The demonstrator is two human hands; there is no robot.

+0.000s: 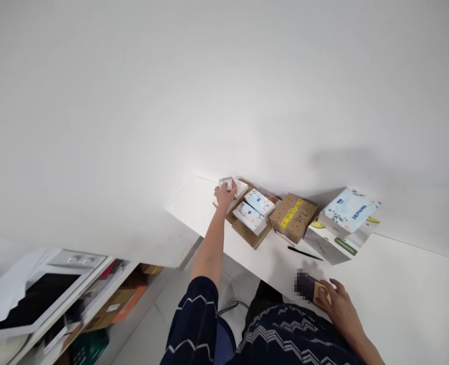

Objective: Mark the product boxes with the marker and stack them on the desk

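The small box (226,181) is in the left hand (225,194), its fingers closed around it, beside a white box (241,188). Nearby, two floral packs (260,202) lie on cardboard (254,242); the taped carton (293,217) hides its contents. The right hand (338,299) touches a packet (310,288); whether it grips, I cannot tell.

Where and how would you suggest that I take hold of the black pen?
Probably by the middle of the black pen, pinched across its thin body from above, with the right hand coming from the near side: the pen lies flat, with bare tabletop along that side.
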